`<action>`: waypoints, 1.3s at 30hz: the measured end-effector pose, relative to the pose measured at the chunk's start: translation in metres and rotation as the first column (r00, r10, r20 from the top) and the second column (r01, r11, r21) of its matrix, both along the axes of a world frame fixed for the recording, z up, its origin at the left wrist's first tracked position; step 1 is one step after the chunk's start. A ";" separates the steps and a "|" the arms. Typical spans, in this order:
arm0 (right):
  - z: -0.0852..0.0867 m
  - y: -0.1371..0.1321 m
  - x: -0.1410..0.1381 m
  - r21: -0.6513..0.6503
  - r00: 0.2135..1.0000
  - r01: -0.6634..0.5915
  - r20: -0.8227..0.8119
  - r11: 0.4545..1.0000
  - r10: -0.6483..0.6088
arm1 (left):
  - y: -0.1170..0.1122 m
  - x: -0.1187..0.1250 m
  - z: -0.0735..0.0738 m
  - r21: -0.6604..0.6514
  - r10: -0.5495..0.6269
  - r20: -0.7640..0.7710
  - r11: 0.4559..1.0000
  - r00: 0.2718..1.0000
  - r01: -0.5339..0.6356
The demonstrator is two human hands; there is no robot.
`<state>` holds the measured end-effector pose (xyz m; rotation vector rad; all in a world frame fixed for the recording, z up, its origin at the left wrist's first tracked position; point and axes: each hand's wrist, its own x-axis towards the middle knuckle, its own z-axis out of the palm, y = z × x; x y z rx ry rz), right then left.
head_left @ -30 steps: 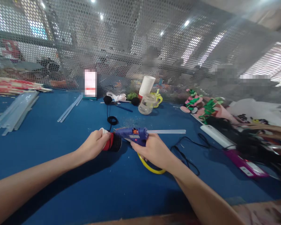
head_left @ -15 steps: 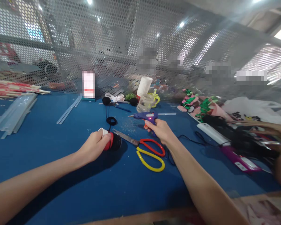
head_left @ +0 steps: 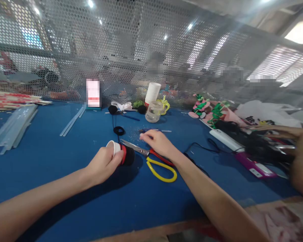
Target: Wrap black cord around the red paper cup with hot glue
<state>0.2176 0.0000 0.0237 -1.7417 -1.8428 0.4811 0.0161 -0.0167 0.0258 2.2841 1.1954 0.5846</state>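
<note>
Far left, clear glue sticks (head_left: 13, 126) lie in a loose fan on the blue worktop (head_left: 53, 148), smooth and rod-shaped. The left hand (head_left: 103, 164) has its grip closed around a small cup-shaped piece (head_left: 122, 155), held just above the worktop near the middle: white rim, 1 red band, black fuzzy end pointing right. That fuzz sits almost against the steel blades of the scissors (head_left: 156, 163), whose 2 plastic loops are red and yellow; a careless turn could snag the pile on the tips. The right hand (head_left: 158, 141) lies over a blue glue gun (head_left: 148, 130), mostly hiding it, and I cannot tell whether its grip is closed or loose. A hot nozzle this near the fingers could burn them, and stray glue could mat the fuzz. Far right, another person's hand (head_left: 301, 158) rests among dark clutter.
</note>
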 end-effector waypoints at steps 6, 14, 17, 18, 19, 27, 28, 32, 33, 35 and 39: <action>0.015 -0.015 -0.034 -0.133 0.879 -0.418 -0.310 0.899 0.363 | -0.005 -0.002 0.001 0.206 -0.290 -0.013 0.936 0.957 0.287; -0.002 -0.012 -0.044 -0.112 0.500 -0.504 -0.846 0.856 0.184 | -0.008 -0.001 0.004 0.109 -0.430 0.025 0.899 0.903 0.425; -0.004 -0.012 -0.041 -0.055 0.459 -0.393 -0.877 0.918 0.144 | -0.006 0.001 0.003 -0.096 -0.331 0.122 0.934 0.936 0.343; -0.003 -0.012 -0.039 -0.043 0.461 -0.367 -0.876 0.929 0.142 | -0.005 0.001 0.002 -0.194 -0.261 0.161 0.937 0.952 0.290; -0.003 -0.012 -0.037 -0.032 0.464 -0.340 -0.875 0.940 0.139 | -0.003 0.002 0.001 -0.304 -0.188 0.211 0.920 0.959 0.248; 0.003 -0.014 -0.027 0.089 0.515 -0.153 -0.843 0.984 0.156 | 0.006 0.009 -0.005 -0.686 0.290 0.359 0.727 0.887 0.040; 0.003 -0.014 -0.027 0.097 0.525 -0.137 -0.837 0.986 0.155 | 0.006 0.009 -0.005 -0.704 0.324 0.356 0.710 0.877 0.023; 0.007 -0.016 -0.026 0.122 0.572 -0.078 -0.808 0.990 0.144 | 0.007 0.009 -0.006 -0.772 0.410 0.331 0.636 0.850 -0.005; 0.007 -0.016 -0.026 0.128 0.586 -0.068 -0.798 0.989 0.144 | 0.008 0.008 -0.006 -0.777 0.417 0.330 0.630 0.847 -0.007; 0.008 -0.017 -0.026 0.139 0.612 -0.053 -0.778 0.989 0.142 | 0.008 0.009 -0.007 -0.774 0.422 0.328 0.633 0.845 -0.016; 0.006 -0.015 -0.026 0.158 0.644 -0.037 -0.751 0.987 0.144 | 0.006 0.010 -0.007 -0.731 0.395 0.316 0.681 0.862 -0.044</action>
